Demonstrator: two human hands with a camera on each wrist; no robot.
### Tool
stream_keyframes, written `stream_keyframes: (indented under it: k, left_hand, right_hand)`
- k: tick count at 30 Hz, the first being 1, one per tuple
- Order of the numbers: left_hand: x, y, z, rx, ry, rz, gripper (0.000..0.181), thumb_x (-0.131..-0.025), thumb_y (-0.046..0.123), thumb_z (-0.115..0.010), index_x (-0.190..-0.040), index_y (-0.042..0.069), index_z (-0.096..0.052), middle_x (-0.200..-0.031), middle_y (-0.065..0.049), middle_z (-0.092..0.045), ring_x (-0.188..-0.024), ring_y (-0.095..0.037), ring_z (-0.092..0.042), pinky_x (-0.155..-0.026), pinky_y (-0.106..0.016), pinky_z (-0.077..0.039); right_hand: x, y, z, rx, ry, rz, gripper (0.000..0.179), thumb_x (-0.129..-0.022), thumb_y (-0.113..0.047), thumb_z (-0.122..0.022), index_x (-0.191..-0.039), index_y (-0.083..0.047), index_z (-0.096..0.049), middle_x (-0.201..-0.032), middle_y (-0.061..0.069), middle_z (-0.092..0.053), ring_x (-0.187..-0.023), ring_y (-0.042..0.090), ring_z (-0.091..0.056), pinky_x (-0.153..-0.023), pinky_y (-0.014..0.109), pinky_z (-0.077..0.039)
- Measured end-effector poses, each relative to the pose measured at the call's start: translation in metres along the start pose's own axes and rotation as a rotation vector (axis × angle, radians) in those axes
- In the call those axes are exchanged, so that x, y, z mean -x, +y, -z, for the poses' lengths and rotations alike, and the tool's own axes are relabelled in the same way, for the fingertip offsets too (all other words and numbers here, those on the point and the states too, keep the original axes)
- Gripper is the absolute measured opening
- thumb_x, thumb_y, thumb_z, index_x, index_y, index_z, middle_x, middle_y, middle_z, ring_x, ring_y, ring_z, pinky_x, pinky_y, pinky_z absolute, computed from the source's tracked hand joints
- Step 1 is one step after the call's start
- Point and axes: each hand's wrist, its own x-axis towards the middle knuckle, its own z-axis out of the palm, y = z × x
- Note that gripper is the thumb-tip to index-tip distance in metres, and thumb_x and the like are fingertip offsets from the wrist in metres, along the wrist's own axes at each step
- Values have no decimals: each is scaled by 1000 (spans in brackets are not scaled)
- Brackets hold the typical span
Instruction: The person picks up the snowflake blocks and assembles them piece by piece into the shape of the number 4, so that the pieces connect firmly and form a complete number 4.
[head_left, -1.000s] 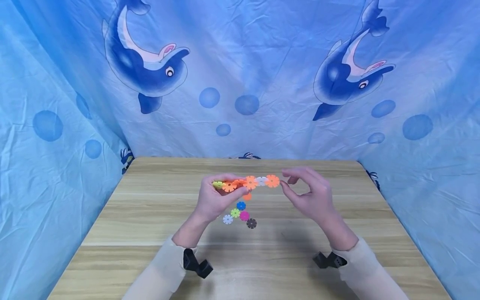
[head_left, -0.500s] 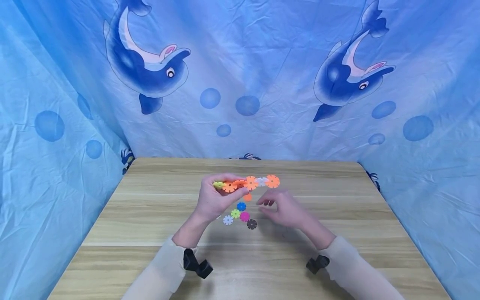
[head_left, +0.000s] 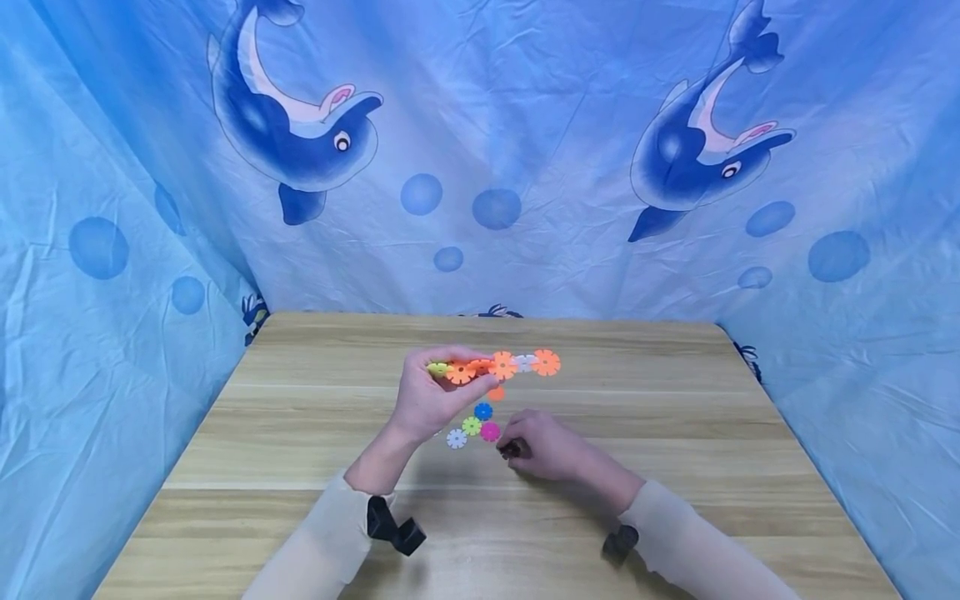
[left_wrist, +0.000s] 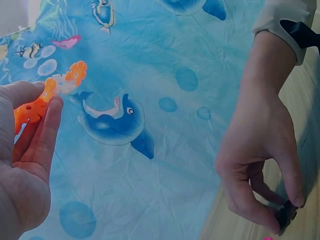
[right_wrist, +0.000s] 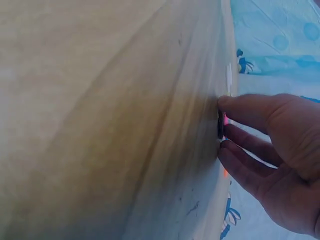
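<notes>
My left hand (head_left: 429, 404) grips a joined chain of plastic snowflake discs (head_left: 502, 365) above the table. Yellow-green and orange discs lie within its fingers; a white disc and an orange disc (head_left: 547, 362) stick out to the right. In the left wrist view, thumb and fingers pinch the chain's orange part (left_wrist: 31, 111). Down at the tabletop, my right hand (head_left: 551, 446) pinches a dark snowflake disc (head_left: 513, 450) between thumb and fingertips. That dark disc (left_wrist: 287, 216) stands tilted on edge in the left wrist view. A pink snowflake disc (head_left: 490, 432) lies right beside those fingertips.
Loose blue (head_left: 483, 412), yellow-green (head_left: 471, 426) and white (head_left: 456, 439) snowflake discs lie on the wooden table (head_left: 300, 467), with an orange disc (head_left: 497, 393) below the left thumb. A blue dolphin-print curtain (head_left: 525, 275) hangs around the back and sides.
My right hand has left the chain's right end, come down to the table and taken hold of the dark disc. The left hand and its chain have stayed in place.
</notes>
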Motion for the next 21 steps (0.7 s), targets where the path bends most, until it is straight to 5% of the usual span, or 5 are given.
stream_keyframes:
  k: [7, 14, 21]
  left_hand:
    - [-1, 2, 0, -3, -9, 3, 28, -85, 3, -86, -108, -11, -77, -103, 10, -81, -83, -14, -79, -74, -30, -67]
    - [-1, 0, 0, -17, -11, -1, 25, -84, -1, -86, -107, -10, -78, -104, 2, -82, -82, -15, -79, -73, -30, -67]
    - [-1, 1, 2, -37, -9, -5, 26, -86, 2, -86, -107, -9, -78, -110, -29, -76, -82, -15, -79, -74, -30, -67]
  right_hand:
    - [1, -1, 0, -73, 12, -63, 21, -90, -11, -84, -111, -11, -81, -102, 0, -73, -92, 9, -64, -81, 23, -59]
    - [8, 11, 9, -314, 10, -191, 16, -93, -3, -77, -103, -15, -78, -96, -7, -72, -88, 8, -65, -78, 24, -59]
    - [23, 16, 57, -540, 400, -177, 16, -96, -2, -75, -111, -4, -78, -103, 8, -81, -93, 21, -79, -80, 25, -66]
